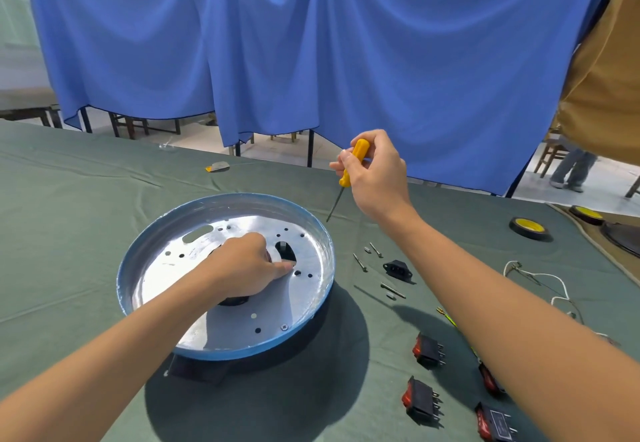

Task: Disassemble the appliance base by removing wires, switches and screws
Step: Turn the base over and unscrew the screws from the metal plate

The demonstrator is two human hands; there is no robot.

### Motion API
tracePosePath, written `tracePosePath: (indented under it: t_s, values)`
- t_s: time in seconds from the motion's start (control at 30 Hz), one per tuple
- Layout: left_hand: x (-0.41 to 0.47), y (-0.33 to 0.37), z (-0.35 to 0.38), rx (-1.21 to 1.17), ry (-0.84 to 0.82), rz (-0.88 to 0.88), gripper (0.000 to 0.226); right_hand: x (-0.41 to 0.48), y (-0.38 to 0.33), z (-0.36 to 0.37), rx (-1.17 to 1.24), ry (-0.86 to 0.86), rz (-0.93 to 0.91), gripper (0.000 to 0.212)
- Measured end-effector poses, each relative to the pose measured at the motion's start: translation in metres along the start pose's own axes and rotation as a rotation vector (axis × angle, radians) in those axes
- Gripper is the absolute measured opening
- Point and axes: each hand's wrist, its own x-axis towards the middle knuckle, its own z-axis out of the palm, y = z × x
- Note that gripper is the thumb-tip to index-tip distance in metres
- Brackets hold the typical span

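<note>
The round appliance base (311,234), a blue-rimmed shallow pan with a shiny metal plate full of holes, lies on the green table cloth. My left hand (246,265) rests curled on the plate's middle, over a black part, its fingertips pinching a small metal piece beside an oval slot (285,249). My right hand (375,171) is raised above the table to the right of the base and grips a yellow-handled screwdriver (353,164), tip pointing down-left. One screw (284,327) sits in the plate near its front rim.
Right of the base lie loose screws and spacers (375,251), a black power socket (398,268), several red rocker switches (427,350), and a white wire (554,279). A tape roll (529,227) sits at the far right. A blue curtain (311,43) hangs behind the table.
</note>
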Motion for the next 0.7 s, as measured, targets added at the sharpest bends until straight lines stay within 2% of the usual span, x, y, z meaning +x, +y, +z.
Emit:
tracePosePath:
  t_s: [0.17, 0.27, 0.3, 0.4, 0.47, 0.53, 0.7]
  values:
    - [0.0, -0.011, -0.005, 0.005, -0.015, -0.025, 0.056, -0.007, 0.011, 0.007, 0.031, -0.047, 0.066, 0.014]
    - [0.0, -0.018, -0.007, 0.009, -0.044, -0.008, 0.054, -0.001, 0.014, 0.006, -0.182, -0.131, 0.13, 0.006]
    - [0.0, -0.02, -0.007, 0.006, -0.053, -0.004, 0.054, 0.001, 0.014, 0.005, -0.281, -0.235, 0.193, 0.007]
    - [0.001, -0.024, -0.011, 0.004, -0.072, 0.001, 0.055, -0.003, 0.014, 0.004, -0.509, -0.69, 0.356, 0.016]
    - [0.002, -0.025, -0.013, -0.003, -0.084, 0.006, 0.056, -0.011, 0.019, 0.008, -0.544, -0.874, 0.412, 0.023]
    - [0.004, -0.026, -0.013, -0.019, -0.091, 0.008, 0.056, -0.02, 0.025, 0.012, -0.492, -0.929, 0.471, 0.025]
    - [0.008, -0.027, -0.013, -0.035, -0.089, -0.004, 0.058, -0.028, 0.026, 0.012, -0.407, -0.923, 0.524, 0.024]
